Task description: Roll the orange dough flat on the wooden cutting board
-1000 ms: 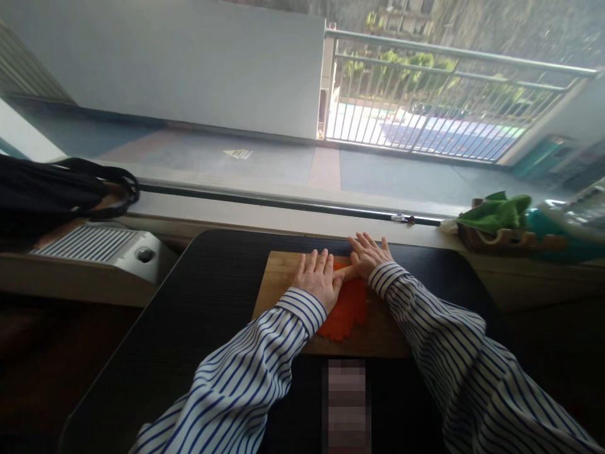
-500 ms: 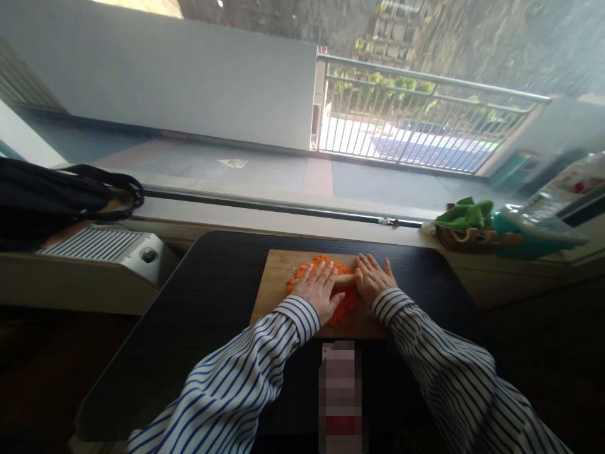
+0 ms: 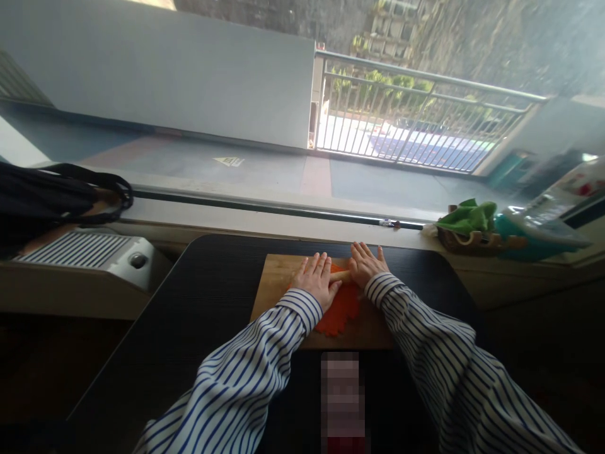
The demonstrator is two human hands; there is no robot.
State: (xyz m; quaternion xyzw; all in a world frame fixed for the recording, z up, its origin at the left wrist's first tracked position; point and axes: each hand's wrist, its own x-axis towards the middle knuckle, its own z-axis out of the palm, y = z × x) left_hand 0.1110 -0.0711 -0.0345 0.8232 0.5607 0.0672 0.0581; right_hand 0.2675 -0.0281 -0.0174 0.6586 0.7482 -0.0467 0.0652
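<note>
A flat sheet of orange dough (image 3: pixel 341 309) lies on a wooden board (image 3: pixel 271 287) on the black table (image 3: pixel 198 315). A thin wooden rolling pin (image 3: pixel 341 275) rests across the far part of the dough. My left hand (image 3: pixel 314 279) lies flat on the pin's left end with fingers stretched out. My right hand (image 3: pixel 366 263) presses flat on its right end, fingers spread. Both arms wear blue-and-white striped sleeves.
A white heater (image 3: pixel 89 252) with a knob stands left of the table, a black bag (image 3: pixel 51 198) above it. On the window sill at right sit a green cloth in a wooden holder (image 3: pixel 467 226) and a teal container (image 3: pixel 524 236). A blurred patch covers the near table edge.
My hands rolled the pin back toward me over the dough half a second ago, then pushed it away again to the dough's far edge. The camera tilted slightly.
</note>
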